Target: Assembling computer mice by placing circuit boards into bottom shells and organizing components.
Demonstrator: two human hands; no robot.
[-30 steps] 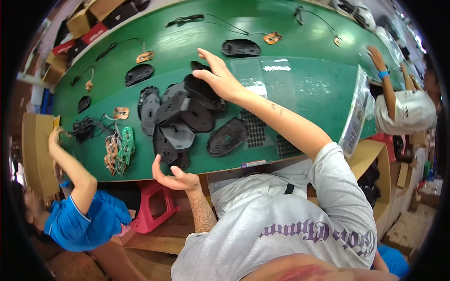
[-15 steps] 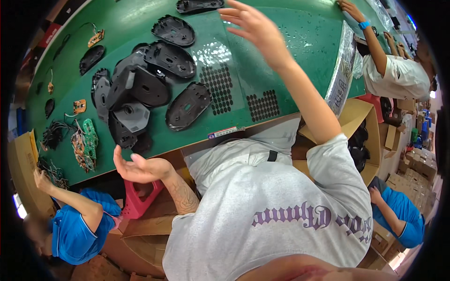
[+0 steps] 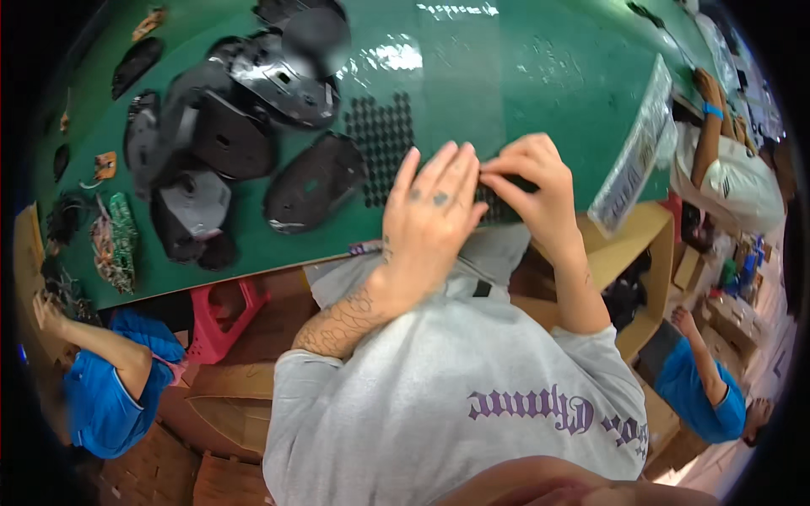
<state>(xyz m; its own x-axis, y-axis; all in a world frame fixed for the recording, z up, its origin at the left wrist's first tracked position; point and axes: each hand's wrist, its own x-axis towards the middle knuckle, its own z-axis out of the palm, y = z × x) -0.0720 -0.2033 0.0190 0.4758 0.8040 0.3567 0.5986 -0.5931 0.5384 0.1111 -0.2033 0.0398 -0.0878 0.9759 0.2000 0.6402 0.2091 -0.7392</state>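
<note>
My left hand point(image 3: 432, 207) lies with fingers stretched out over a clear sheet of small black oval pads point(image 3: 378, 152), near the table's front edge. Beside it, my right hand point(image 3: 540, 190) pinches thumb and forefinger together close to the left fingertips. What sits in that pinch is too small to make out. My hands largely cover the right-hand group of pads. Left of the sheet rests a single black computer mouse shell point(image 3: 314, 181). Farther left is a pile of black mouse shells point(image 3: 232, 135), with a grey angular piece point(image 3: 196, 202) at its near side.
Green circuit boards with wires point(image 3: 116, 240) lie at the table's left. A plastic-wrapped bundle point(image 3: 633, 160) lies along the right, above an open cardboard box point(image 3: 650, 287). A pink stool point(image 3: 224, 320) stands below the table. Co-workers point(image 3: 126, 371) are on both sides.
My right hand has come back from the far side of the table into a pinch. My left hand has moved right, onto the pad sheet. The whole view has shifted slightly.
</note>
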